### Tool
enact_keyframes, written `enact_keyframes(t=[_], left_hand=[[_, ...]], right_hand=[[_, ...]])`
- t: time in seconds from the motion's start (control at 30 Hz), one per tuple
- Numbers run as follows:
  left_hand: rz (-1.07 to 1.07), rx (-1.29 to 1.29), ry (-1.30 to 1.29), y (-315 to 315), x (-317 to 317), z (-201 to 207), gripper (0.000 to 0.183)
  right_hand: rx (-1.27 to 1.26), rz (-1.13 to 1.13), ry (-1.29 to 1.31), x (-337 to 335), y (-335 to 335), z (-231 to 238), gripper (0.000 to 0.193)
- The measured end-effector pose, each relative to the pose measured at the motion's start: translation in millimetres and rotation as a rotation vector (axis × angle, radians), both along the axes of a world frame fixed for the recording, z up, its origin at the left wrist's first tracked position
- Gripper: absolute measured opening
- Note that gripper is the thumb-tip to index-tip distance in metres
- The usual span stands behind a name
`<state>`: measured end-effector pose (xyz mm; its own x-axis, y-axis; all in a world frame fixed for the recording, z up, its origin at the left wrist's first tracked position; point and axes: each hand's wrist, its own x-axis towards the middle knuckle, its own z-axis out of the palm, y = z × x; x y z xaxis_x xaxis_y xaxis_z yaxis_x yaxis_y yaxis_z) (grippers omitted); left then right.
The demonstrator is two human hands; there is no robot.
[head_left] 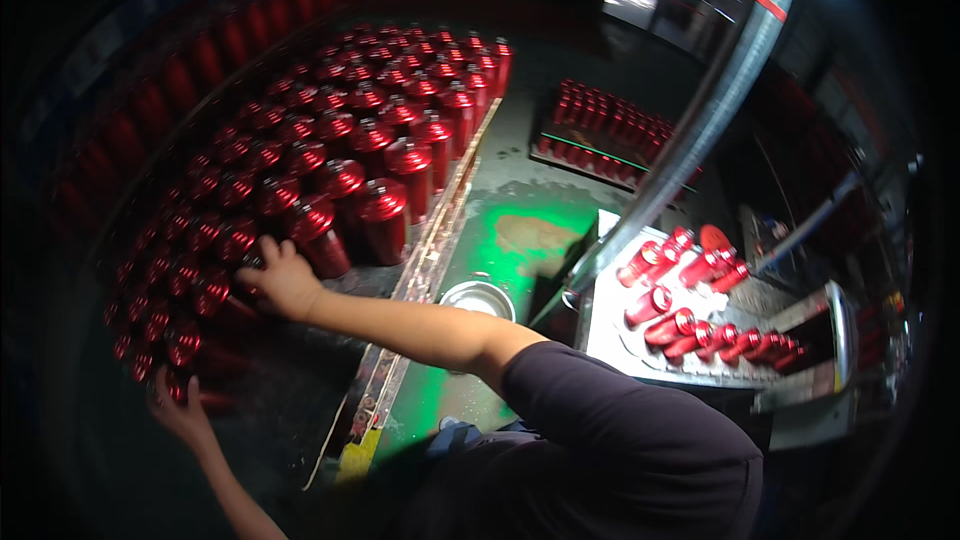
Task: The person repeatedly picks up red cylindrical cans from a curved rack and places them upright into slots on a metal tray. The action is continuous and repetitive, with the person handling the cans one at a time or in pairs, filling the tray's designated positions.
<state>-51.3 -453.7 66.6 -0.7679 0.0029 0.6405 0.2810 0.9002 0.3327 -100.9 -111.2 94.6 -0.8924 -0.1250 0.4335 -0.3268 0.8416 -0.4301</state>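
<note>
Your right hand (285, 285) and left hand (180, 415) each half-curl at glossy red, dome-topped cylindrical bottles (212, 292) toward the bench's (382, 375) near end; whether either grip holds, you can't tell. Keep bottles upright.

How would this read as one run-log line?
left hand: at edge of red bottles, grip unclear | right hand: fingers among them, grip unclear | table: bottles standing in rows

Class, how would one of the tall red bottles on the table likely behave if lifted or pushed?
A red bottle probably keeps its shape when gripped, since its outline looks crisp and even. Its glossy surface could feel slippery. Being tall and narrow, it may tip if pushed high; being round, it might roll.
</note>
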Motion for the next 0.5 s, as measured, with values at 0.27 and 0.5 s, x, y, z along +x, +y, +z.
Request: enact_keyframes(t=[0.27,0.5], left_hand=[[0.152,-0.003,-0.139,33,42,43,0.049],[-0.300,0.651,-0.218,142,114,104,0.055]], right_hand=[[-0.381,0.115,0.211,80,51,10,0.059],[-1.036,-0.120,0.184,196,175,18,0.050]])
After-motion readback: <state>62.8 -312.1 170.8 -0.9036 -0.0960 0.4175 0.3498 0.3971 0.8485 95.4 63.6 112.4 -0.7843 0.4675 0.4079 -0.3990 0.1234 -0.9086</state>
